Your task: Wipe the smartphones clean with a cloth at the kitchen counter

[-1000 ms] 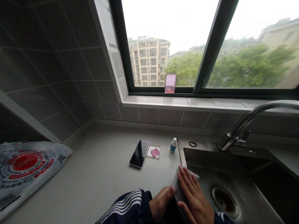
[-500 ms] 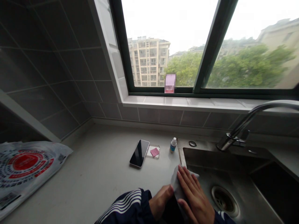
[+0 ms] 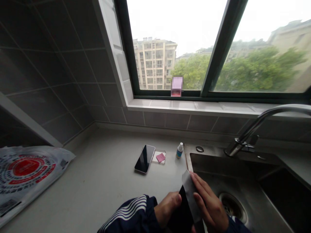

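Note:
Low in the head view, my left hand grips a dark flat slab, likely a phone, tilted up on edge. My right hand presses a pale grey cloth against the slab's face, fingers lying along it. Both sleeves are dark blue with white stripes. Farther back on the grey counter lies a second black phone, beside it a clear case with a pink square and a small white dropper bottle.
A steel sink with a drain lies to the right, its tap arching over. A printed plastic bag lies at the left edge. Dark tiled walls and a window sill stand behind.
The dark slab has been tilted up off the sink edge. My right hand and the cloth have slid down and turned along its face.

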The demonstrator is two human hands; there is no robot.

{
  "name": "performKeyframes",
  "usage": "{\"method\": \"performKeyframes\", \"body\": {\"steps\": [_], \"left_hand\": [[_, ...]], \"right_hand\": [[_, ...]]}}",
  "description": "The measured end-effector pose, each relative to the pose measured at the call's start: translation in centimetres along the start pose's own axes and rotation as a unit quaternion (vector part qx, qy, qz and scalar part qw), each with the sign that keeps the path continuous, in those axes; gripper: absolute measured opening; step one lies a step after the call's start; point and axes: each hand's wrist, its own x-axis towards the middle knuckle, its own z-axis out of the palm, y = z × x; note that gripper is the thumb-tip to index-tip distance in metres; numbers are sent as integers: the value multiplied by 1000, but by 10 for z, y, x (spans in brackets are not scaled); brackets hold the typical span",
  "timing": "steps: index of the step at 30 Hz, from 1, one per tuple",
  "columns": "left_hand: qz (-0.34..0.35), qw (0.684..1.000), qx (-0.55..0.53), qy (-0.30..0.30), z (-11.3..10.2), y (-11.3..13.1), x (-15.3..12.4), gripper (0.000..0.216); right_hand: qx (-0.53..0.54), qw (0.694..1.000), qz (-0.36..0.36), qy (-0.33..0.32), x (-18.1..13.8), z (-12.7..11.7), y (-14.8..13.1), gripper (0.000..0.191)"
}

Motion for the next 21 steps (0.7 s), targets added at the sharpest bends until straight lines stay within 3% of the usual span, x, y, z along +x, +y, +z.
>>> {"method": "performKeyframes", "body": {"steps": [6,11,18,21], "left_hand": [[-17,998,-47,-22,-7,-5,3,75],[-44,995,-71,-47,-7,-2,2,79],[-52,998,-18,-20,-5,1,-3,68],[-46,999,12,-12,-7,-2,-2,68]], "right_hand": [[112,984,130,47,3,-6,1,36],[228,928,292,44,8,-10,0,37],[316,887,336,-2,12,-9,0,44],[381,854,353,-21,12,-8,-2,47]]}}
